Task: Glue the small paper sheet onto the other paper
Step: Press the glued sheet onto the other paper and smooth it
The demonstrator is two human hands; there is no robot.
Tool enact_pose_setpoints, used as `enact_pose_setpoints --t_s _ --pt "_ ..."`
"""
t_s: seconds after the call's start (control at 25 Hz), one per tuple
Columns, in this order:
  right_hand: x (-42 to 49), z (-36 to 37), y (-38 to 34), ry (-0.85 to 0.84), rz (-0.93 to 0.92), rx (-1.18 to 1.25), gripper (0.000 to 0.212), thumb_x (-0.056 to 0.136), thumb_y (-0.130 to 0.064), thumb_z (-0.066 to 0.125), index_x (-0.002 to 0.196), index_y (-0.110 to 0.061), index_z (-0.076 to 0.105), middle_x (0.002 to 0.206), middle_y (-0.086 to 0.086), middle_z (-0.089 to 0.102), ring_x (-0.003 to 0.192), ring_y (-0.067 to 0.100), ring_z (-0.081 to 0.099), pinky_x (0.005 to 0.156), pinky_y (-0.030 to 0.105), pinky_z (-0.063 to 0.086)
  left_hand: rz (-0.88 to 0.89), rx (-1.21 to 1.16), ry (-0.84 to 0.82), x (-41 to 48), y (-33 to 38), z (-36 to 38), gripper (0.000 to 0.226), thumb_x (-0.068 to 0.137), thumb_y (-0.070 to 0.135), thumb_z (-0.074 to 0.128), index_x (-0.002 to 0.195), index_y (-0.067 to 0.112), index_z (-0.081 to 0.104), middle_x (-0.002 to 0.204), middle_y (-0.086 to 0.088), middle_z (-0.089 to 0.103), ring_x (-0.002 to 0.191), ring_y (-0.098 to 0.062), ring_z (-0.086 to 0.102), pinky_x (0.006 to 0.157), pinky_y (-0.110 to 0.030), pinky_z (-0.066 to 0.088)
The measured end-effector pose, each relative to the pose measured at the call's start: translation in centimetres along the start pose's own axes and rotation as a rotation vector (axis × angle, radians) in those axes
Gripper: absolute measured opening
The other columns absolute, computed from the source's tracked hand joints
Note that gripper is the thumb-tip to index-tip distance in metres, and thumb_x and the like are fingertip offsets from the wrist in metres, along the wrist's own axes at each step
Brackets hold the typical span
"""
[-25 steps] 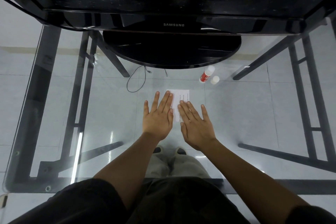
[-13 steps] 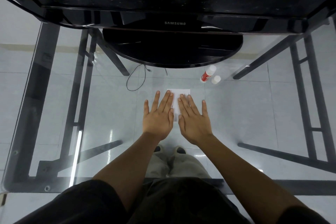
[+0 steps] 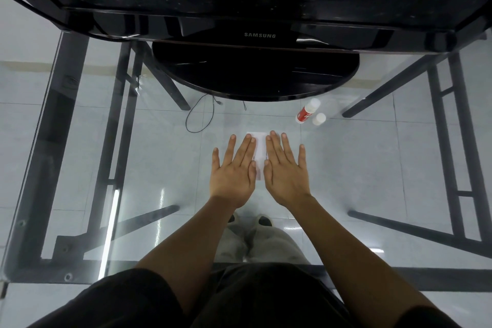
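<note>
No grip: our left hand and right hand flat, fingers spread, pressing paper onto glass desk. Risk: uneven pressure slides small sheet on wet glue. Beyond: glue stick, cap off, may dry.

Two bare forearms reach out from short black sleeves that end above the elbows; the sleeve fabric is plain and dark, with no print or marking visible; the left hand and right hand carry no rings, watch or bracelet, and the nails are short; below, a dark garment covers the lap, and light grey trousers run down to dark shoes with pale toe edges.
</note>
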State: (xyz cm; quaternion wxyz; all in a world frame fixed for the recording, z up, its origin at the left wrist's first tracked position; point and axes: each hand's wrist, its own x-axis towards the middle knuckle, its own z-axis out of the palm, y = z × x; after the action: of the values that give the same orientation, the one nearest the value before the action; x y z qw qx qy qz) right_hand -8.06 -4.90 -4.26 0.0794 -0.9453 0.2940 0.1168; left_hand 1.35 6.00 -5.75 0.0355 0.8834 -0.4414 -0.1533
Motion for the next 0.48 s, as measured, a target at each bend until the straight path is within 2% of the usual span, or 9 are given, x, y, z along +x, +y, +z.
enact_pose_setpoints --t_s 0.16,0.32,0.48 --pt "0.36 0.19 0.55 -0.016 0.037 -0.080 0.061 0.091 -0.049 -0.001 0.145 -0.024 -0.013 0.157 -0.002 -0.010 0.138 0.021 -0.023 0.103 0.046 -0.028 0.001 -0.010 0.002 0.01 0.08 -0.09 0.055 0.087 0.048 -0.018 0.137 0.029 -0.031 0.151 0.010 -0.021 0.139 -0.018 -0.024 0.109 -0.045 -0.016" --pt "0.29 0.20 0.00 0.017 0.128 -0.042 0.060 0.092 -0.048 -0.002 0.145 -0.021 -0.014 0.157 -0.001 -0.011 0.137 0.019 -0.025 0.102 0.046 -0.030 0.002 -0.011 0.005 0.02 0.12 -0.09 0.054 0.088 0.046 -0.017 0.137 0.029 -0.032 0.151 0.010 -0.021 0.139 -0.017 -0.025 0.110 -0.046 -0.014" --pt "-0.14 0.33 -0.13 0.005 -0.035 -0.041 0.058 0.096 -0.043 0.008 0.145 -0.022 -0.013 0.157 -0.001 -0.010 0.135 0.016 -0.029 0.104 0.044 -0.027 0.006 -0.013 0.006 0.00 0.12 -0.09 0.055 0.088 0.046 -0.018 0.138 0.029 -0.030 0.152 0.010 -0.020 0.138 -0.017 -0.026 0.109 -0.045 -0.015"
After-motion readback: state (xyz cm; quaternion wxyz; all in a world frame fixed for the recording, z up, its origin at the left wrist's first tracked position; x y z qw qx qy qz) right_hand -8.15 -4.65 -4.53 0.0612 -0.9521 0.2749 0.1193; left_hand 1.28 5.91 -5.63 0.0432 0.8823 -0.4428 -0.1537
